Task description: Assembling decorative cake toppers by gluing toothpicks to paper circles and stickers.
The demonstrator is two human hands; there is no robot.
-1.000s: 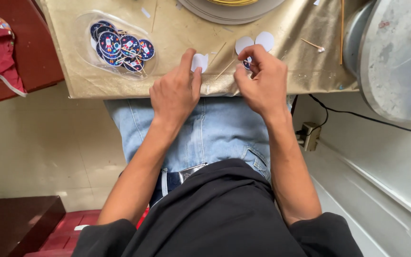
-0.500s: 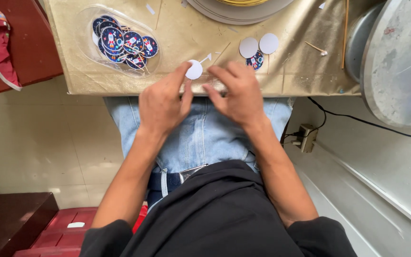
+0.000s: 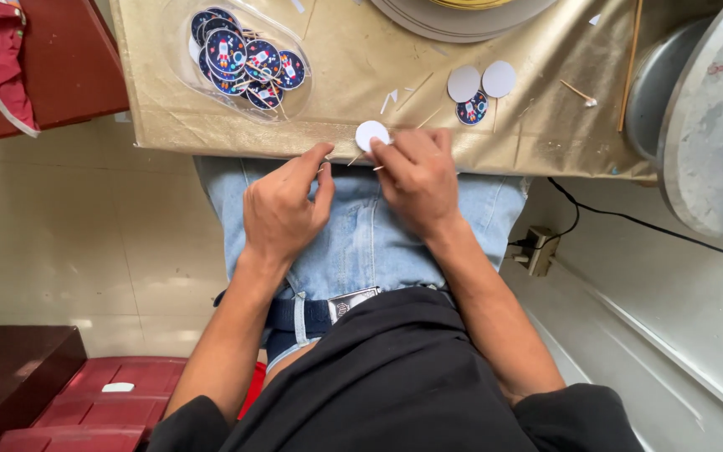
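Head view, looking straight down at a seated person's lap and the near edge of a table draped in a gold cloth (image 3: pixel 353 75).

The right hand (image 3: pixel 418 172) pinches a small white paper disc (image 3: pixel 371 134) between thumb and fingertips, holding it blank side up just over the near edge of the cloth. A thin wooden toothpick (image 3: pixel 353 158) pokes out from under the disc toward the left hand (image 3: pixel 282 209), whose thumb and forefinger close on the stick's end, likely to keep it steady against the disc. Both grips are light pinches, not fists.

Toward the far left corner of the cloth lies a clear plastic bag (image 3: pixel 240 60) heaped with round dark-blue rocket stickers, some already on sticks. Near the middle right rest two more white discs (image 3: pixel 480 81) and one printed disc (image 3: pixel 471 110), within easy reach. Loose sticks are scattered across the cloth. A grey round platter (image 3: pixel 713 142) sits at the right.
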